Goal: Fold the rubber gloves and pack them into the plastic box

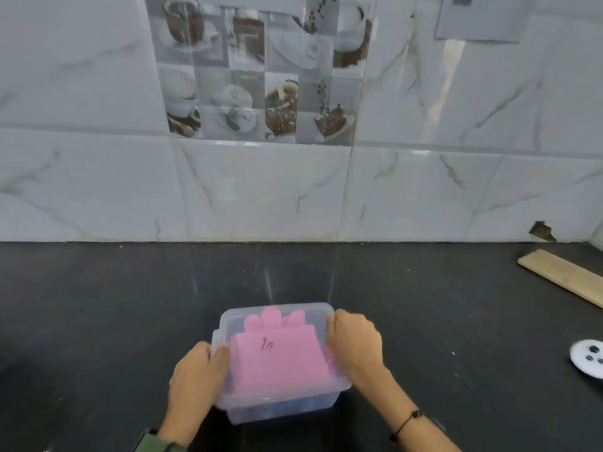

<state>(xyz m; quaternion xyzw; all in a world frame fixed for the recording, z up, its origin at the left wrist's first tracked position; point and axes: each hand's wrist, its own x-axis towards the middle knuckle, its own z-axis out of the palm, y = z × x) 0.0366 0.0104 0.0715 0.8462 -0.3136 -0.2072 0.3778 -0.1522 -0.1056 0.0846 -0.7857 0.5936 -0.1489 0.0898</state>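
Both hands, left hand (195,380) and right hand (354,340), grip the plastic box (280,407) at lower centre. Pink gloves (277,360) lie folded inside. Packing looks finished; next needs a lid.

Plastic box (280,407) at the near centre of the surface (98,305), well forward of the tiled wall (408,190) that stands behind it. Folded rubber gloves (277,363) lie inside the box, finger ends toward the wall. Left hand (192,380) against the box's left side; right hand (355,344) against its right side. Wooden strip (561,275) on the surface at far right, near the wall. Round disc (589,355) at the right edge, nearer than the strip, well apart from the box.
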